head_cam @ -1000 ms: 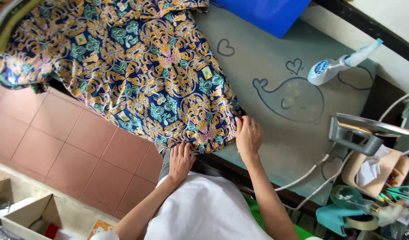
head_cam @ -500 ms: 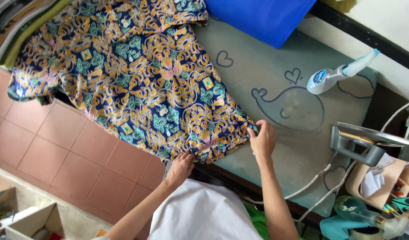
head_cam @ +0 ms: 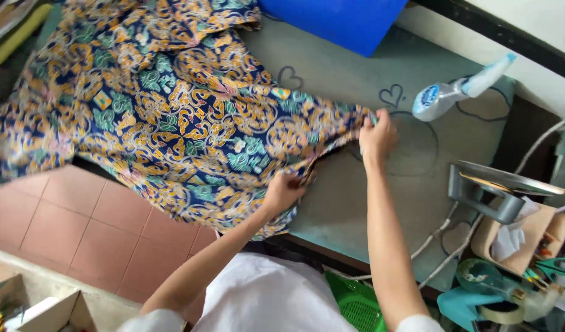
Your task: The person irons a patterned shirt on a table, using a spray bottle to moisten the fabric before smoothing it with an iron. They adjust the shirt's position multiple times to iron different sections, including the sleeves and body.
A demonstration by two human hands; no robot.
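A blue, yellow and green patterned cloth (head_cam: 172, 117) lies spread over the grey-green ironing board (head_cam: 368, 203) and hangs off its left side above the tiled floor. My right hand (head_cam: 377, 134) grips the cloth's edge and holds it stretched out toward the board's middle, next to the whale drawing. My left hand (head_cam: 283, 190) pinches the cloth's lower hem near the board's front edge. Between my two hands the fabric is drawn taut into folds.
A white spray bottle (head_cam: 448, 95) lies at the board's far right. An iron (head_cam: 497, 190) stands at the right end with its cord (head_cam: 442, 230) trailing down. A blue bin (head_cam: 337, 18) sits at the back. A green basket (head_cam: 356, 304) and boxes (head_cam: 43, 307) stand on the floor.
Both hands have pulled the cloth's edge to the right across the board. The right hand moved farthest, now next to the whale drawing, and more cloth lies on the board.
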